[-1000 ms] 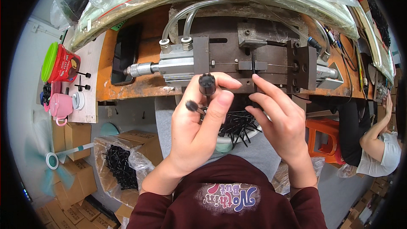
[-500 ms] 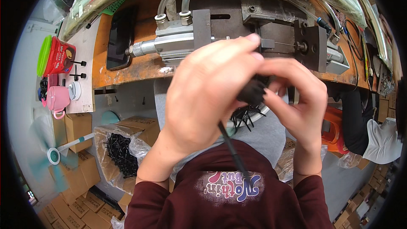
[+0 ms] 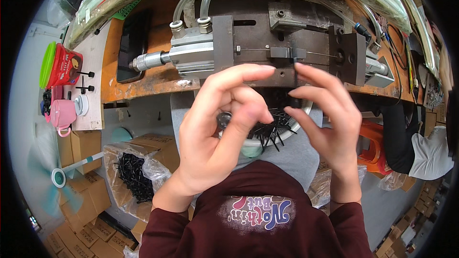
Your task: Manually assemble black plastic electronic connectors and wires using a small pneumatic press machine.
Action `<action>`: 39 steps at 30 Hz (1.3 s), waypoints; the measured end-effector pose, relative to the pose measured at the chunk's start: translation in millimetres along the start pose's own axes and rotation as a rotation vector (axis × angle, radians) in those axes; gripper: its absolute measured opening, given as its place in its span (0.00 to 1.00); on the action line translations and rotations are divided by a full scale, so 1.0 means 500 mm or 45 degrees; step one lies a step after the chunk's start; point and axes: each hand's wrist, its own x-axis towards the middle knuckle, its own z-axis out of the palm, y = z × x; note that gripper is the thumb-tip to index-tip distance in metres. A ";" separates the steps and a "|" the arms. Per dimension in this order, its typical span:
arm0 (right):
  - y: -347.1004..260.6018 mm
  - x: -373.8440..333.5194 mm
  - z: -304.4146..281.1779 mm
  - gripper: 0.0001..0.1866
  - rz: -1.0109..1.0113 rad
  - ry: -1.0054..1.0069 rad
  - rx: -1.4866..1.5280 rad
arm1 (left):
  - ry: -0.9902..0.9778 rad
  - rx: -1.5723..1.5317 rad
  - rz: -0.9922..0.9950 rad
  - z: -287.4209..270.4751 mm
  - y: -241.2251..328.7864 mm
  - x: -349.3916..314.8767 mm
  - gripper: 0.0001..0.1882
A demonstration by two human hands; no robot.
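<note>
My left hand [image 3: 215, 129] is curled, with a dark round-ended piece [image 3: 223, 120] tucked between the bent fingers and the palm. Most of that piece is hidden. My right hand [image 3: 330, 119] pinches the lower end of a black plastic rod [image 3: 295, 80] between thumb and fingertips. The rod points away from me, its far end at the small metal block [image 3: 281, 52] of the bench fixture [image 3: 260, 69]. Below both hands, a white-rimmed bowl [image 3: 305, 114] on my lap holds many thin black rods [image 3: 272, 133].
An air cylinder [image 3: 191, 52] with clear hoses stands left on the wooden bench; a black phone [image 3: 131, 43] lies beside it. A pink cup [image 3: 63, 112] and red tub [image 3: 67, 64] are far left. Below are a bag of black rods [image 3: 134, 177], a fan [image 3: 58, 177] and an orange stool [image 3: 373, 145].
My hands have drawn apart, the left turning palm inward. The black rod between them no longer points toward me; a rod in my right hand now reaches the fixture.
</note>
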 end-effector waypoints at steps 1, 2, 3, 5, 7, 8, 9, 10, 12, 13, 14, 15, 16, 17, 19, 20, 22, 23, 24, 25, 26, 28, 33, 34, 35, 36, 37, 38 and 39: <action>0.003 -0.003 0.013 0.16 -0.029 -0.011 -0.112 | -0.012 -0.100 -0.143 0.005 0.015 0.003 0.28; 0.006 -0.004 0.024 0.15 -0.061 -0.020 -0.226 | -0.023 -0.199 -0.282 0.009 0.024 0.004 0.30; 0.007 0.001 0.030 0.14 -0.135 0.018 -0.355 | -0.008 -0.385 -0.299 0.012 0.026 0.004 0.35; 0.002 0.014 0.029 0.13 -0.149 -0.017 -0.468 | -0.002 -0.594 -0.301 0.016 0.031 0.006 0.40; -0.002 0.021 0.029 0.12 -0.156 -0.045 -0.537 | 0.040 -0.768 -0.348 0.023 0.040 0.002 0.41; -0.005 0.024 0.027 0.11 -0.160 -0.054 -0.557 | 0.048 -0.672 -0.284 0.023 0.044 0.000 0.38; -0.007 0.028 0.025 0.11 -0.162 -0.061 -0.577 | 0.096 -0.498 -0.210 0.024 0.045 0.001 0.35; -0.007 0.030 0.026 0.11 -0.193 -0.061 -0.593 | 0.145 -0.326 -0.136 0.025 0.042 0.004 0.33; -0.010 0.032 0.018 0.11 -0.184 -0.089 -0.587 | 0.077 -0.227 -0.034 0.001 0.032 -0.001 0.27; -0.011 0.031 0.013 0.12 -0.172 -0.110 -0.574 | 0.111 -0.205 -0.049 -0.003 0.035 -0.005 0.26; -0.014 0.034 0.005 0.14 -0.155 -0.154 -0.557 | 0.151 -0.182 -0.060 -0.009 0.037 -0.009 0.26; -0.019 0.037 0.000 0.13 -0.116 -0.093 -0.352 | 0.200 -0.077 0.045 -0.014 0.034 -0.012 0.24; -0.025 0.039 -0.006 0.13 -0.080 -0.033 -0.146 | 0.251 0.028 0.150 -0.019 0.029 -0.014 0.23; -0.045 0.041 -0.023 0.10 0.020 -0.076 0.190 | 0.309 0.132 0.251 -0.022 0.024 -0.014 0.21; -0.072 0.033 -0.041 0.07 0.067 -0.017 0.883 | 0.335 0.236 0.259 -0.015 0.026 -0.006 0.20; -0.084 0.023 -0.030 0.08 -0.018 0.002 1.205 | 0.340 0.295 0.250 -0.009 0.020 -0.005 0.20; -0.133 0.038 0.006 0.13 -0.279 -0.079 1.862 | 0.253 0.451 0.312 0.007 0.013 0.006 0.20; -0.146 0.043 0.022 0.15 -0.408 -0.120 2.083 | 0.214 0.526 0.345 0.016 0.010 0.014 0.20; -0.143 0.040 0.039 0.17 -0.596 -0.149 2.173 | 0.191 0.607 0.382 0.024 0.008 0.020 0.20; -0.139 0.034 0.054 0.19 -0.783 -0.187 2.259 | 0.183 0.651 0.397 0.037 0.008 0.027 0.19; -0.143 0.032 0.055 0.17 -0.758 -0.189 2.319 | 0.167 0.680 0.417 0.045 0.002 0.032 0.18; -0.151 0.018 0.060 0.14 -0.665 -0.239 2.516 | 0.134 0.755 0.458 0.055 -0.022 0.040 0.17; -0.169 -0.006 0.029 0.14 -0.279 -0.242 2.564 | 0.103 1.044 0.488 0.074 -0.050 0.052 0.15; -0.163 -0.003 0.034 0.14 -0.361 -0.220 2.506 | 0.088 1.092 0.496 0.079 -0.051 0.056 0.15; -0.155 0.000 0.043 0.14 -0.447 -0.205 2.466 | 0.082 1.162 0.495 0.078 -0.053 0.057 0.15; -0.147 0.001 0.051 0.14 -0.528 -0.183 2.419 | 0.073 1.203 0.491 0.081 -0.051 0.058 0.15; -0.141 0.000 0.055 0.14 -0.571 -0.189 2.441 | 0.064 1.243 0.487 0.085 -0.046 0.060 0.15; -0.140 -0.003 0.050 0.14 -0.536 -0.201 2.464 | 0.061 1.286 0.480 0.086 -0.044 0.061 0.15; -0.138 -0.006 0.045 0.13 -0.503 -0.212 2.487 | 0.072 1.313 0.539 0.084 -0.048 0.065 0.15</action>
